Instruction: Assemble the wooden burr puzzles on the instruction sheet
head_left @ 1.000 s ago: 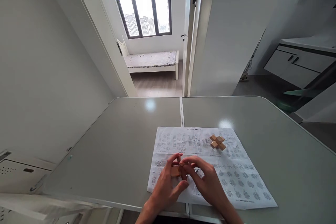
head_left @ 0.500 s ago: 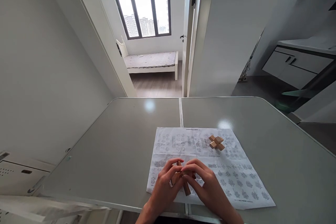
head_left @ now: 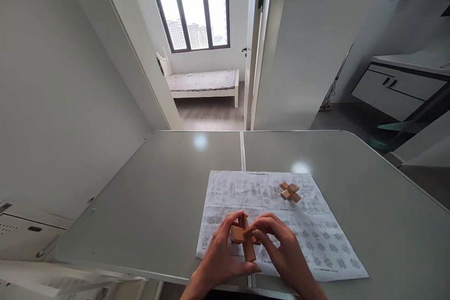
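Between my hands is a brown wooden burr puzzle (head_left: 249, 249), its bars crossing one another above the paper. My left hand (head_left: 222, 249) grips it from the left, fingertips at the far end of the long bar and thumb at its near end. From the right, my right hand (head_left: 281, 246) pinches a short wooden bar (head_left: 249, 230) at the top of the puzzle. Whether that bar sits loose or locked in the others I cannot tell. Farther back on the paper rests a second, lighter wooden burr puzzle (head_left: 290, 191), shaped like a cross.
Under both puzzles lies a creased instruction sheet (head_left: 326, 225) printed with small diagrams. The grey table (head_left: 158, 206) has a seam (head_left: 242, 150) down its middle. Beyond it are a doorway, a bed (head_left: 204, 80) and a window (head_left: 191, 9); a white cabinet (head_left: 390, 86) stands at right.
My left hand has opened wider around the puzzle, its thumb moving down to the near end. My right hand has drawn slightly right, and more of the puzzle shows.
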A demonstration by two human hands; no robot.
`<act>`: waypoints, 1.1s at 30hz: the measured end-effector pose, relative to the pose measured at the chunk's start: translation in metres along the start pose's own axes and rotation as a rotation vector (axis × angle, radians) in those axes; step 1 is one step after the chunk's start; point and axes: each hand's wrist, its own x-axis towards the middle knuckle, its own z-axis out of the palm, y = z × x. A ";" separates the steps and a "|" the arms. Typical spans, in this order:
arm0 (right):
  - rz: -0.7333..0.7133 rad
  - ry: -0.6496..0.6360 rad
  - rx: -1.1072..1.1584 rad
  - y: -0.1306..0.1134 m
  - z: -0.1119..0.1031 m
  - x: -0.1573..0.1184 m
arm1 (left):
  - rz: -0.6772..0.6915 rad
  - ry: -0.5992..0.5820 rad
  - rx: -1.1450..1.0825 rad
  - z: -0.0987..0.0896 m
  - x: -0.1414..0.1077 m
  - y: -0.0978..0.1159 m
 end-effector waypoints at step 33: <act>0.013 -0.129 -0.125 0.017 -0.014 -0.007 | 0.131 0.092 0.082 -0.002 0.000 0.008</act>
